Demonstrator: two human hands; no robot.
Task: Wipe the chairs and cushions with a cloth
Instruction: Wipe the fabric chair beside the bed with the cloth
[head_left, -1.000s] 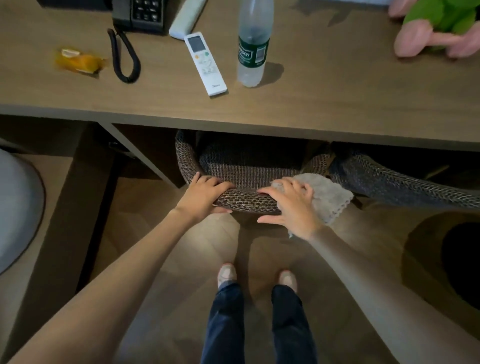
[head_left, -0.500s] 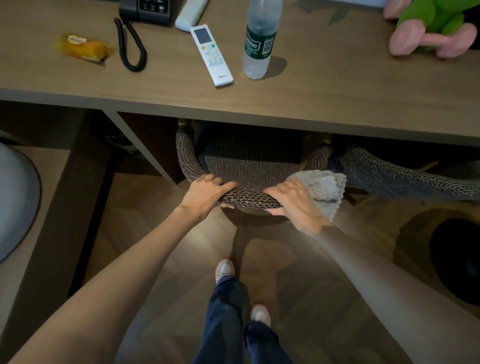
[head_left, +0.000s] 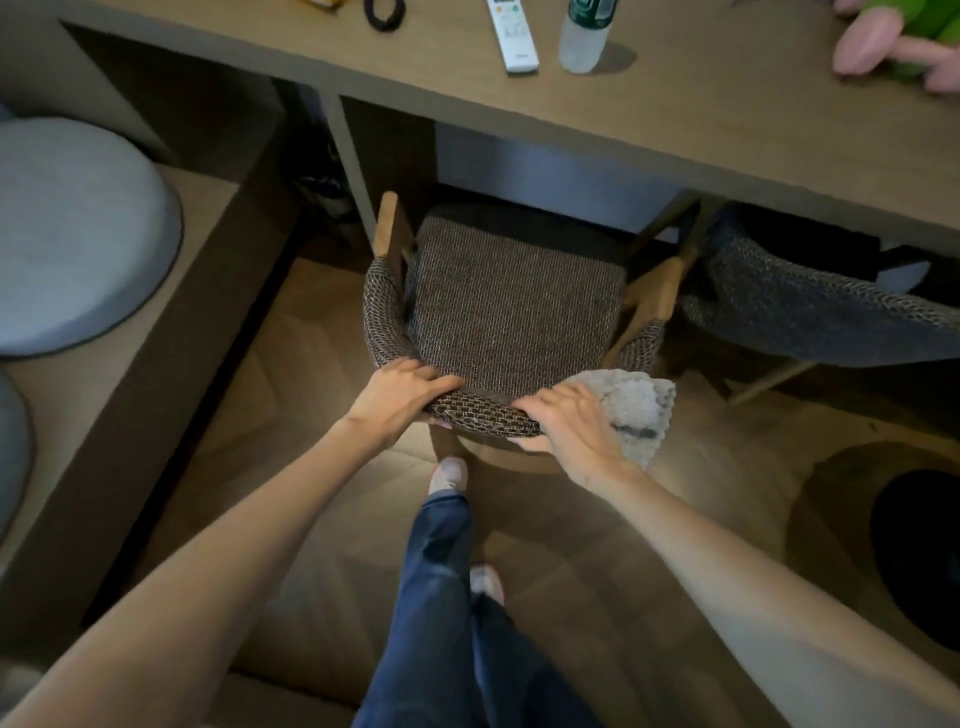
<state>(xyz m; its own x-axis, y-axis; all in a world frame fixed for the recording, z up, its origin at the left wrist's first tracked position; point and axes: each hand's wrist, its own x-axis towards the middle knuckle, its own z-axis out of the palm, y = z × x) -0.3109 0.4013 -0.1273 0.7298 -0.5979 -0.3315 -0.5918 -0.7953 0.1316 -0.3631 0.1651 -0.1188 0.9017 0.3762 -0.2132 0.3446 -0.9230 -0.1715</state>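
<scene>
Head view, left hand (head_left: 400, 402): fingers curled over the backrest (head_left: 483, 414), gripping it.
Right hand (head_left: 566, 426): fingers curled over the same backrest, clamping the cloth (head_left: 636, 410) under the palm.
Cloth: bunched beneath and right of those fingers, on the backrest's right end.
Chair (head_left: 514, 301): seat partly under the desk (head_left: 727, 119).

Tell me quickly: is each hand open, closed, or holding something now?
Left hand: closed, fingers curled over the chair back.
Right hand: closed, holding the cloth against the same chair back.
</scene>
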